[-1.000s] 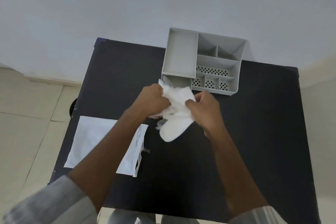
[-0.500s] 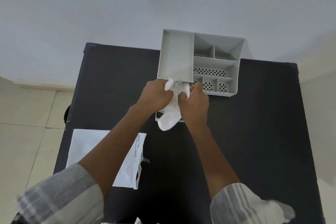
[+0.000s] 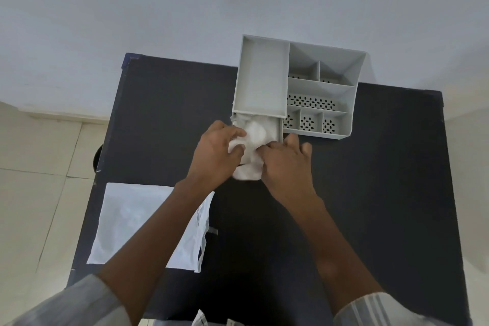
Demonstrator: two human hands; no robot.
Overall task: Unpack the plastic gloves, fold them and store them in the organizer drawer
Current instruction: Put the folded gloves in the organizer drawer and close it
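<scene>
Both hands press on a white bundle of gloves (image 3: 251, 151). The left hand (image 3: 214, 156) curls its fingers around the bundle's left side; the right hand (image 3: 284, 164) grips its right side, fingers bent. The bundle runs near to far, its far end inside the open drawer (image 3: 277, 130), its near end hanging over the front. The drawer sticks out of the grey organizer (image 3: 296, 87) at the far side of the dark table (image 3: 370, 206). A flat white bag (image 3: 132, 219) lies near left.

My hands (image 3: 215, 152) cover most of the gloves (image 3: 251, 137) and the drawer's (image 3: 275, 127) near end; my left forearm hides part of the packet (image 3: 132, 219).
</scene>
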